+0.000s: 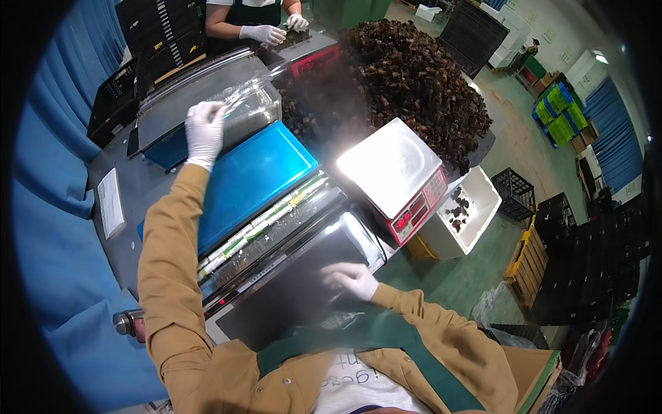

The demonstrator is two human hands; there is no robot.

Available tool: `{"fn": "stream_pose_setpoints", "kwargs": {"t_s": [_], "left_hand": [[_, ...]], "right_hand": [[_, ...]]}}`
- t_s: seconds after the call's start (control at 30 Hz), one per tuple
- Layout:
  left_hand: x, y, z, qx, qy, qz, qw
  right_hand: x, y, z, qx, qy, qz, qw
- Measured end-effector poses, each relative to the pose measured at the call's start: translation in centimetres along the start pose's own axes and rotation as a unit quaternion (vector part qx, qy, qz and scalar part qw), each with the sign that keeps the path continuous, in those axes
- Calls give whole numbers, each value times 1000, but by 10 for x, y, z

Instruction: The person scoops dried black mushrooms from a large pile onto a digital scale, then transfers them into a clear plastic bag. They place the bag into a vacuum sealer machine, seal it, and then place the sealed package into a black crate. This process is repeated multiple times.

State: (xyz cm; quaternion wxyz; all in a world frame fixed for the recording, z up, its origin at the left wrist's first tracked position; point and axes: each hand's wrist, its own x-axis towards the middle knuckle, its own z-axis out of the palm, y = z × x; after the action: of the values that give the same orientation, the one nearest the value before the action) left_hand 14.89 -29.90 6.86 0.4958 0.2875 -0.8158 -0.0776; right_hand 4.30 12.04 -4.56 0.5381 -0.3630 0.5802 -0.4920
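Observation:
My left hand (205,129), in a white glove, is raised over the far part of the bench with thumb and fingers together at the edge of clear plastic film (248,101). Beneath that arm lies a blue tray (253,176). My right hand (353,280), gloved too and slightly blurred, is held over the dark plate of a film wrapping machine (289,290); whether it holds anything cannot be told. Rolls with green and white print (264,222) lie between tray and machine. A digital scale (395,168) with a bare steel plate stands beyond my right hand.
A large heap of dark brown fungus-like pieces (414,77) covers the far table. A white foam box (473,212) holds several dark pieces. Across the bench a co-worker's gloved hands (269,34) are at another scale. A black crate (513,194) stands on the floor; a metal flask (126,325) is at left.

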Motion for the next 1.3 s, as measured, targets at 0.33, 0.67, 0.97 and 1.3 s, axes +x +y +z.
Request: {"fn": "stream_pose_setpoints", "kwargs": {"t_s": [0.33,0.67,0.97,1.3], "left_hand": [[-137,219,149,44,-298,141,943],[-120,284,148,1,-405,-30,914],[-131,290,171,-93,-378,-92,917],[-135,282,163,-107,-348,-147,920]], "right_hand": [[185,-167,-280,-124,308,-308,891],[419,-75,-304,-726,8,-34,687],[397,-89,-295,-691,-115,-88,708],[283,-141,-399,-352,58,-157,921]]}}
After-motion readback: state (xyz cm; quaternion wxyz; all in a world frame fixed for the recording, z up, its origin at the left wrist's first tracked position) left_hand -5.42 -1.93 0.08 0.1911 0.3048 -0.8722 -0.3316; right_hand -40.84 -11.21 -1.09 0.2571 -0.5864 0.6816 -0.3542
